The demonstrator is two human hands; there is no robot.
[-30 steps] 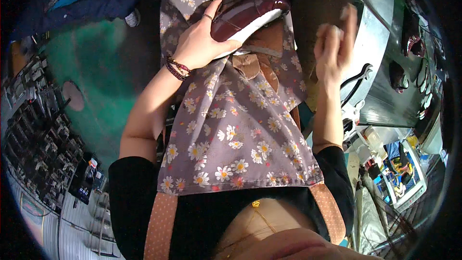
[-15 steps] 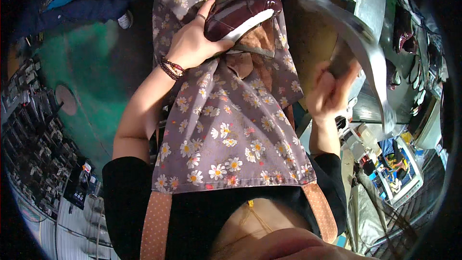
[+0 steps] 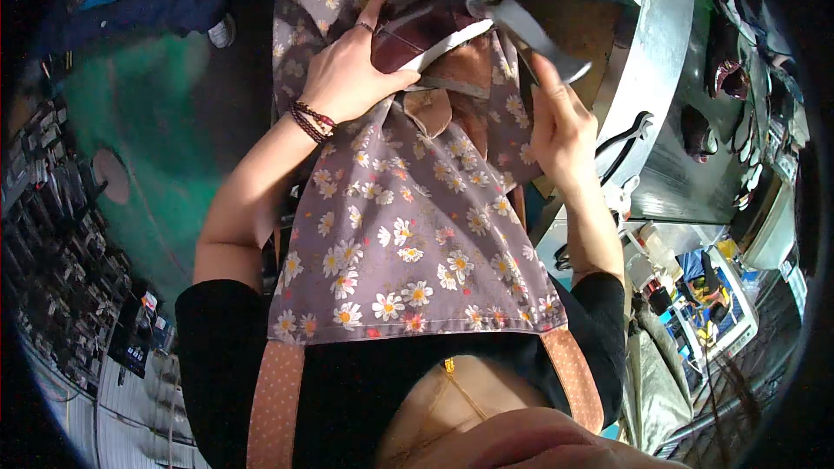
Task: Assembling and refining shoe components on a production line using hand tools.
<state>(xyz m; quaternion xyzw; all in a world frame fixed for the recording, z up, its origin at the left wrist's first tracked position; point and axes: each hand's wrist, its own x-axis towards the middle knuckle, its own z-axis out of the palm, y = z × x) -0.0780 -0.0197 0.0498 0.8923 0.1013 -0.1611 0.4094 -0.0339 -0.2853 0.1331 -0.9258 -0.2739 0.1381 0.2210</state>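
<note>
A green floor (image 3: 156, 156) spreads left of the glossy maroon shoe (image 3: 421, 35), and a flowered apron (image 3: 391, 226) lies beneath and below it. The shoe itself, with a white lower edge, rests over the person's lap. Left hand (image 3: 347, 74): wrapped around the shoe's left end, thumb along the white edge. Right hand (image 3: 565, 130): right of the shoe, fingers curled about a hammer (image 3: 532, 30), whose round face overlaps the shoe's right end; contact cannot be told.

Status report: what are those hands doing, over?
Left hand grips glossy dark-maroon shoe. Right hand holds curved grey metal tool. Tool overlaps shoe's right end; contact unclear.
</note>
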